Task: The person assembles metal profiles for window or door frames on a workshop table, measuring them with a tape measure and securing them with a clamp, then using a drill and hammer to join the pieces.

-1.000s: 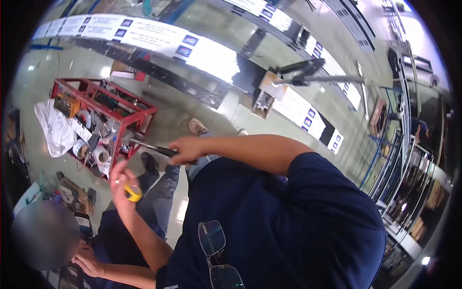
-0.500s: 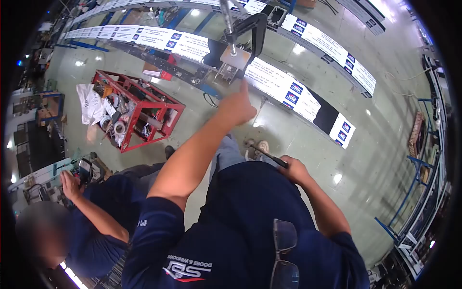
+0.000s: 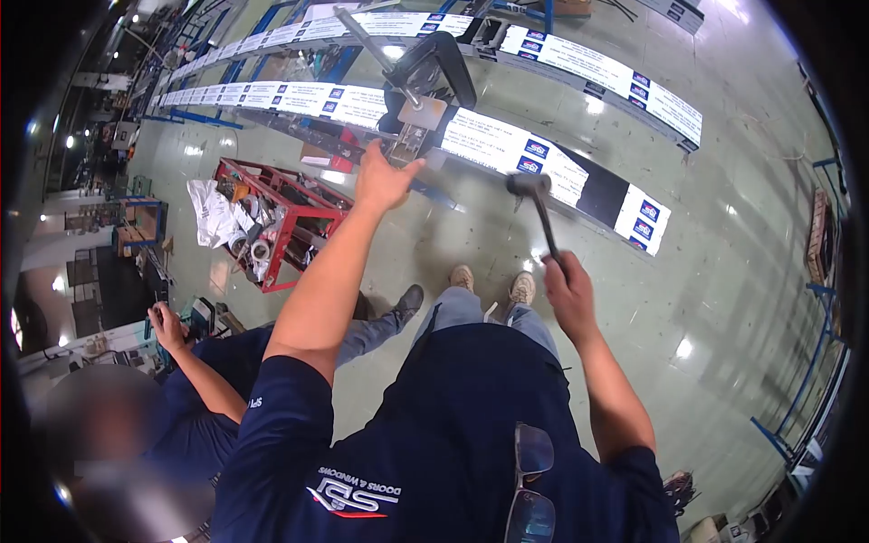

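My left hand (image 3: 387, 178) has its thumb and fingers spread against the lower edge of a small metal block (image 3: 409, 143). A clamp (image 3: 434, 72) with a long threaded screw presses a flat plate (image 3: 423, 112) over that block, on a long profile wrapped in white printed film (image 3: 489, 140). In my right hand (image 3: 568, 288) is the handle of a hammer (image 3: 546, 213), its dark head raised near the profile's front edge. Whether my left fingertips grip the block is hard to tell.
A red metal frame cart (image 3: 294, 213) full of tools and tape stands at the left. Beside me at lower left is a co-worker (image 3: 204, 380) with one hand raised. A second wrapped profile (image 3: 597, 72) lies farther back, and a blue-legged rack (image 3: 806, 443) stands at the right.
My left hand has moved left and down from pointing near the clamp to the block's lower edge. My right hand has raised the hammer from beside my waist. The view has shifted.
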Action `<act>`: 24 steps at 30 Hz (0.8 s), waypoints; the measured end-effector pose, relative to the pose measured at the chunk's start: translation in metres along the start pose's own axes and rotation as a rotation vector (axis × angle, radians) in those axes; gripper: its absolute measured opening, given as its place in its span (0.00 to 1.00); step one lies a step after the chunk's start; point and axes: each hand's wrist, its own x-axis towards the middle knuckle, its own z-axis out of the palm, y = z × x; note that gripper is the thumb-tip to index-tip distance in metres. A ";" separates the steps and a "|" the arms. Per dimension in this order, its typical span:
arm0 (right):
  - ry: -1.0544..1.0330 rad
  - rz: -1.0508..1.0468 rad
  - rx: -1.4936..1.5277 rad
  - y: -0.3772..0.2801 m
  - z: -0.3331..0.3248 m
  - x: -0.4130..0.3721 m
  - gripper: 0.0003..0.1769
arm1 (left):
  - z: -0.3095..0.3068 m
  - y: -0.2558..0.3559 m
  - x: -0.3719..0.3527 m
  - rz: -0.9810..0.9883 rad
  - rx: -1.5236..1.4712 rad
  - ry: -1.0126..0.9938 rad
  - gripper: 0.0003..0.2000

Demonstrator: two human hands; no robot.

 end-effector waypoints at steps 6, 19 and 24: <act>0.024 0.371 0.655 0.004 0.136 0.068 0.20 | -0.008 0.005 0.021 0.038 0.149 -0.183 0.45; 0.359 0.351 0.975 -0.004 0.243 0.101 0.17 | -0.012 -0.009 0.045 0.300 0.289 -0.161 0.49; 0.294 0.369 0.845 0.000 0.275 0.106 0.19 | -0.013 -0.012 0.051 0.297 0.270 -0.316 0.42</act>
